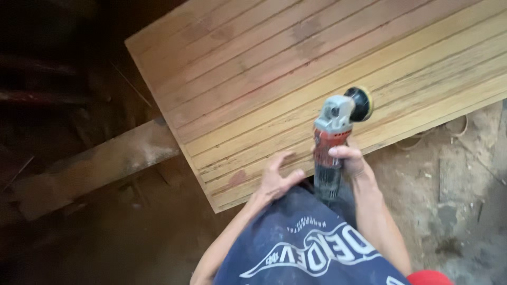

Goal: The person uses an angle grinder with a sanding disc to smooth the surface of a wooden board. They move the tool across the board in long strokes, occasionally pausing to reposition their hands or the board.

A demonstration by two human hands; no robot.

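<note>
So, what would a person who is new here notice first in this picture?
Probably the big grooved wooden panel that fills the upper middle, lying at a slant. Next, the red and grey grinder with a round sanding disc, gripped by the right hand at the panel's lower edge. The left hand rests flat on the wood beside it.

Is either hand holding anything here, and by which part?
The right hand grips the angle grinder around its red body. The left hand rests flat on the wooden panel.
</note>
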